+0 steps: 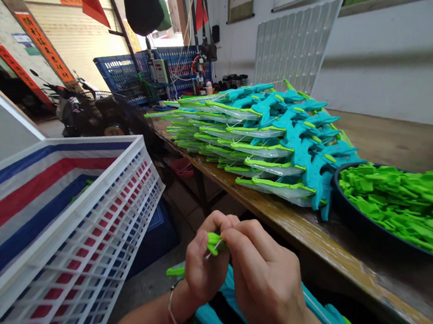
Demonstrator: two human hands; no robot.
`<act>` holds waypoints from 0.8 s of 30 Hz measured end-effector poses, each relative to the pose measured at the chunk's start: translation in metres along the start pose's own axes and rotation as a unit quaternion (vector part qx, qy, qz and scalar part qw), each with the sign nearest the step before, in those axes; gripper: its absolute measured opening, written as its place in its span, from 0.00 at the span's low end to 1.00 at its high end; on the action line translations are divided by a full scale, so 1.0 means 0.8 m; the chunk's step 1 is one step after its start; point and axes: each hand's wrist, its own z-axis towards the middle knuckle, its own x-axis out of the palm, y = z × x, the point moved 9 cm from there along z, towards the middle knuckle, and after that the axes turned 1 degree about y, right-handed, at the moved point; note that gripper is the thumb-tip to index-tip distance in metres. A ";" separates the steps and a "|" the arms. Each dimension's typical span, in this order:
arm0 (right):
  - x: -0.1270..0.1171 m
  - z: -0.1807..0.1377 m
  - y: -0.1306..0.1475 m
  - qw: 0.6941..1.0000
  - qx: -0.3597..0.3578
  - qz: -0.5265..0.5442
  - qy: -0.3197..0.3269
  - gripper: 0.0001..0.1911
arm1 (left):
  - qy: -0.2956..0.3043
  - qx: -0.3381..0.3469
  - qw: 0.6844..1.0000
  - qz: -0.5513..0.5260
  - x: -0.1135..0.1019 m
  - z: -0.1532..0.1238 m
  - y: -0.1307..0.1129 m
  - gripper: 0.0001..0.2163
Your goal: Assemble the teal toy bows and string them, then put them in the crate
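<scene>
My left hand, a bracelet at its wrist, is closed around a small bright green plastic piece. A thin pale string or wire runs across that piece. My right hand meets the left with its fingers pinched together at the piece; what lies between its fingertips is hidden. Beneath both hands, a teal plastic toy shaped like a gun or crossbow lies across my lap, partly covered by my arms. A green tip shows left of my left hand.
On the wooden table similar teal toys with green, string-fitted arms are stacked. A dark round tub of green plastic parts stands right of them. A white slatted crate with striped lining is at left; blue crates stand behind.
</scene>
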 end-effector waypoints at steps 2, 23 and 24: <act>0.006 -0.002 -0.004 1.000 0.004 0.005 0.012 0.11 | -0.014 0.001 1.000 0.018 -0.005 0.003 -0.001 0.17; -0.029 0.002 -0.030 0.996 -0.020 0.003 -0.085 0.10 | -0.034 0.013 0.958 0.284 -0.039 0.027 0.016 0.16; -0.039 0.004 -0.029 0.996 -0.007 0.022 -0.088 0.11 | -0.035 0.013 0.955 0.294 -0.041 0.031 0.016 0.17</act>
